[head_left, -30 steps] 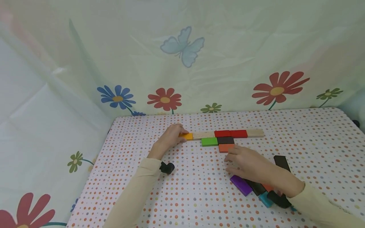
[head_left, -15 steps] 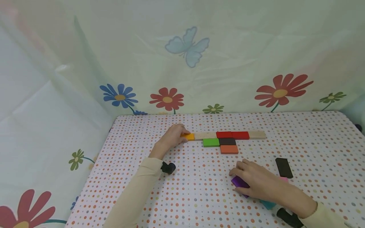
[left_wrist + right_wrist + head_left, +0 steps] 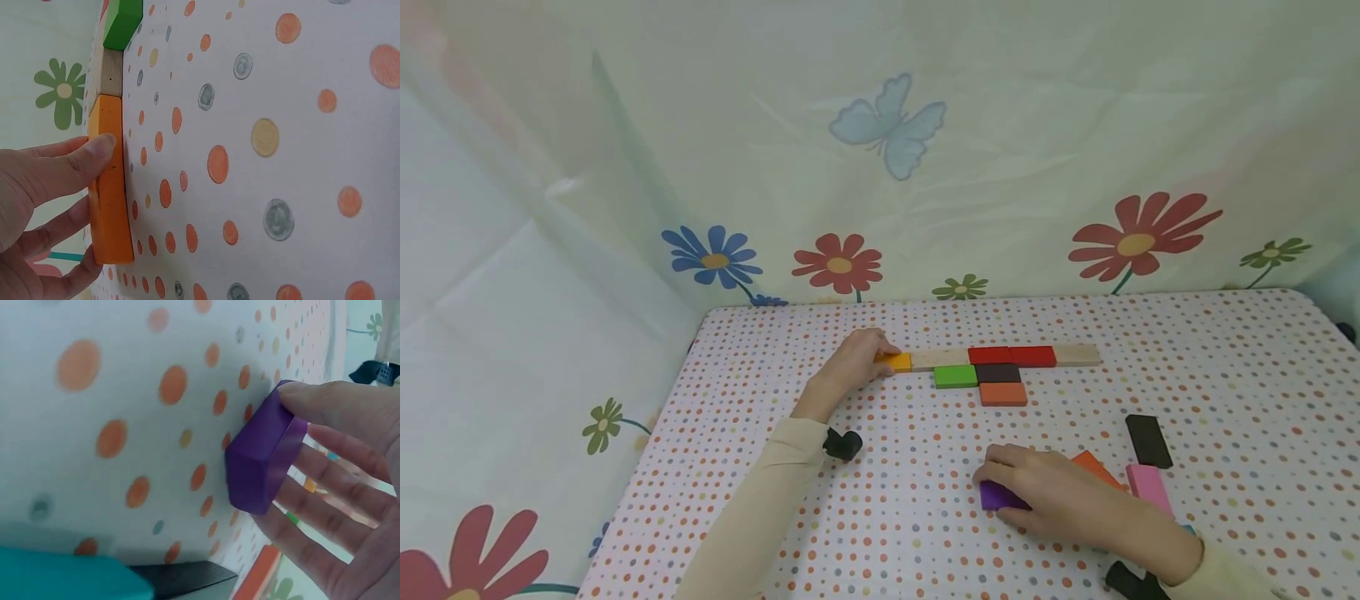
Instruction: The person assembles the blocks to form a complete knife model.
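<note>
My left hand (image 3: pixel 853 358) pinches a yellow-orange wooden block (image 3: pixel 111 200) at the left end of a row, thumb on the near side and fingers behind. The row continues right with plain wood (image 3: pixel 940 358), red blocks (image 3: pixel 1032 357) and more plain wood (image 3: pixel 1077 356). Below it lie a green block (image 3: pixel 955 377) and a dark block (image 3: pixel 997 373), with an orange block (image 3: pixel 1003 394) under the dark one. At the front right, my right hand (image 3: pixel 1060 496) grips a purple block (image 3: pixel 259 450) between thumb and fingers, low over the tabletop; contact with the cloth is unclear.
Loose blocks lie around my right forearm: a black one (image 3: pixel 1148 440), a pink one (image 3: pixel 1150 490) and an orange one (image 3: pixel 1097 469). A teal block (image 3: pixel 69 575) shows in the right wrist view. The dotted tablecloth (image 3: pixel 917 500) ends at a flowered curtain (image 3: pixel 1000 200).
My right hand has drawn back from the orange block below the row, taken hold of the purple block and moved it slightly left. My left hand stays on the yellow-orange block.
</note>
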The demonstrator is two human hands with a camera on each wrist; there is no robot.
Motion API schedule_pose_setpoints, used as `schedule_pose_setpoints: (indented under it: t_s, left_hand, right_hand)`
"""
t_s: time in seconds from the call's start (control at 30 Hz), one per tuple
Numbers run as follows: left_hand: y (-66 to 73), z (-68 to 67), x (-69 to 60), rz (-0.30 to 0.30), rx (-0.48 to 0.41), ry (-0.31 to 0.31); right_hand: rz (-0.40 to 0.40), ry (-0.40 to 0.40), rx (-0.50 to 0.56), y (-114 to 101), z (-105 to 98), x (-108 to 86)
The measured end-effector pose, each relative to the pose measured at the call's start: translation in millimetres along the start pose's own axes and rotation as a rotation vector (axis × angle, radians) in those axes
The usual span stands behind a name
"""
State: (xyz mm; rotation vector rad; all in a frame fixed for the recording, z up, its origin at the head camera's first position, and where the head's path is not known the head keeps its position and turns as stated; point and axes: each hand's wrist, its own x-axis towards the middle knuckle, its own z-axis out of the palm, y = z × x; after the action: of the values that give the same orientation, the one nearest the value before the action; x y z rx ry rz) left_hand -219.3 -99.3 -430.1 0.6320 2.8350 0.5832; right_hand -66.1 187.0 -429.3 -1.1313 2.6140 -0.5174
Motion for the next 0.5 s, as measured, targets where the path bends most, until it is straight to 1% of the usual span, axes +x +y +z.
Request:
schedule_pose_setpoints:
  t_s: [0.2, 0.3, 0.4, 0.5]
  left_hand:
    - [-1.6, 0.0, 0.0, -0.006, -0.002, -0.005]
    - [-2.1, -0.7, 0.0, 0.002, 0.000, -0.001]
    - [-1.5, -0.6, 0.0, 0.009, 0.000, -0.001]
    - [-0.7, 0.1, -0.1, 0.002, -0.003, -0.004]
  right_hand:
    - [0.011, -0.031, 0.015, 0, 0, 3.8]
    - [0.005, -0.026, 0.025, 1, -2, 8.7]
    - [0.019, -0.006, 0.030, 2, -8, 17.2]
    - [0.023, 0.061, 0.033, 4, -16, 30.8]
